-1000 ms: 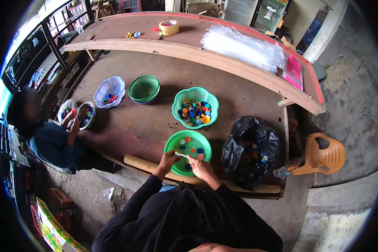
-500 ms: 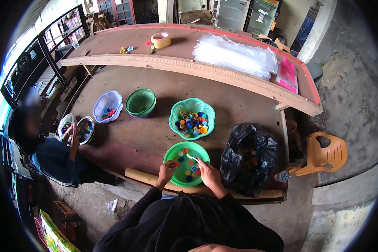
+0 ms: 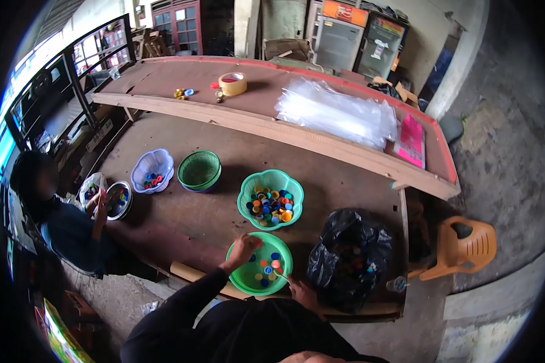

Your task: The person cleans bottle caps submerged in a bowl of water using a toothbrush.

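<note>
The green basin in front of me holds water with several loose bottle caps in it. Over its far left side is my left hand, closed with a red bottle cap at its fingertips. At the basin's near right rim my right hand is closed around a slim brush that looks like a toothbrush, its head pointing into the basin. Just beyond stands a scalloped green basket with many coloured caps. A black plastic bag of caps lies to the right.
A purple basket and nested green basket stand left. Further left, a person handles caps beside a metal bowl. The raised shelf bears tape and clear plastic bags. An orange chair stands right.
My left hand has moved away from me across the basin, still with the red cap. My right hand has drawn back with the brush to the near rim. The view has tilted upward.
</note>
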Available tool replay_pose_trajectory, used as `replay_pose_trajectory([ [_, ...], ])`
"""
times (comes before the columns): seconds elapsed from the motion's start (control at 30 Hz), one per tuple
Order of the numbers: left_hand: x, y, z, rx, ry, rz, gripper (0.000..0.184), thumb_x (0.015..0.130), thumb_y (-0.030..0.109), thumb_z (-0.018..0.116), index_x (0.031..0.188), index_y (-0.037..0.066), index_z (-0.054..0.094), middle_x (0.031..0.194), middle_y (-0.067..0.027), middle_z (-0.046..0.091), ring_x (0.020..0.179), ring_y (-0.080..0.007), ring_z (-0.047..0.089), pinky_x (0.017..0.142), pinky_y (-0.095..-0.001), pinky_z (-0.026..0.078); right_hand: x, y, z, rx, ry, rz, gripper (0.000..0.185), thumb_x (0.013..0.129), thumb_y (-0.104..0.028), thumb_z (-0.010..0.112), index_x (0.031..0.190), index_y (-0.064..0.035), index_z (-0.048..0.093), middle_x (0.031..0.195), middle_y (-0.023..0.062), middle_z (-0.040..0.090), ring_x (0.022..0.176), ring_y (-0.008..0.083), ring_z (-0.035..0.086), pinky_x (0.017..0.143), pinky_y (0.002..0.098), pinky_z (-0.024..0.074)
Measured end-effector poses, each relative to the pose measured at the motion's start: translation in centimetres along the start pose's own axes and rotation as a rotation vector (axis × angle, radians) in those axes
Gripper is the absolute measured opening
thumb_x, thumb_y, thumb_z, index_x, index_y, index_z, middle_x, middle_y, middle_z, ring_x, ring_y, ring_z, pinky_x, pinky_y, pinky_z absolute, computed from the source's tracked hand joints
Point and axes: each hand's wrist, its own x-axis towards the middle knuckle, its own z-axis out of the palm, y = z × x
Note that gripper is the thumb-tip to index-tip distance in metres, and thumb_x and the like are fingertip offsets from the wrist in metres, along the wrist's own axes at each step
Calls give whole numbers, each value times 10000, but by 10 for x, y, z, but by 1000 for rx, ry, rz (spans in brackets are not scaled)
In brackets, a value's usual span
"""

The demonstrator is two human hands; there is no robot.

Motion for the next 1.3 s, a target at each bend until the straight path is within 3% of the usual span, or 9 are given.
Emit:
replay_pose_trajectory([
  [0.23,86,8,6,78,259,351,385,713,41,614,1092,42,547,1065,-189,516,1063,-348,463,868,-394,418,6,-7,-15,88,-104,125,373,843,-165,514,1214,-205,500,872,119,562,800,305,570,695,410,463],
  [0.47,1,-54,39,318,68,133,267,688,32,588,951,64,615,913,-162,543,856,-356,527,768,-406,449,5,-1,-8,141,-100,104,370,873,-192,472,1239,-249,470,894,123,564,811,315,572,685,412,467],
  [0.53,-24,-58,40,469,180,279,230,667,31,592,893,50,631,881,-154,555,827,-350,535,735,-411,457,7,-2,-11,160,-100,106,373,876,-197,471,1244,-257,462,910,122,570,825,314,575,691,410,468],
  [0.63,-40,-86,42,359,7,4,256,663,28,613,917,39,642,942,-132,595,845,-315,566,724,-386,469,8,-5,-17,174,-107,86,385,844,-135,508,1217,-229,482,932,123,576,866,314,567,710,402,463],
  [0.87,-54,-98,46,249,62,123,187,670,65,637,853,32,658,914,-112,621,869,-287,575,740,-369,483,15,1,-14,194,-80,-7,363,838,-119,516,1195,-185,496,964,134,589,876,342,566,714,407,459],
  [1.07,-57,-58,27,184,51,-51,191,705,77,625,884,26,666,938,-136,625,836,-238,598,736,-321,486,13,-9,-7,128,-64,-3,340,848,-127,506,1188,-131,501,987,147,586,887,353,560,733,413,455],
  [1.17,-60,-50,21,-80,24,-266,213,770,96,603,949,-13,642,909,-125,626,877,-203,603,746,-301,494,9,-20,-12,86,-67,14,336,846,-127,509,1182,-118,511,990,152,584,888,356,557,734,416,453],
  [1.23,-59,-50,20,-826,-17,-465,265,830,110,570,1025,-70,582,923,-109,614,931,-195,590,780,-302,500,10,-24,-12,72,-67,11,335,843,-125,512,1178,-113,517,994,155,582,891,356,555,734,417,452],
  [1.3,-66,-42,19,-1051,-15,-445,279,845,103,544,1043,-93,555,946,-115,612,910,-206,599,772,-297,505,14,-26,-4,117,67,-59,304,832,-161,553,1124,-78,540,921,172,593,836,358,572,694,413,454],
])
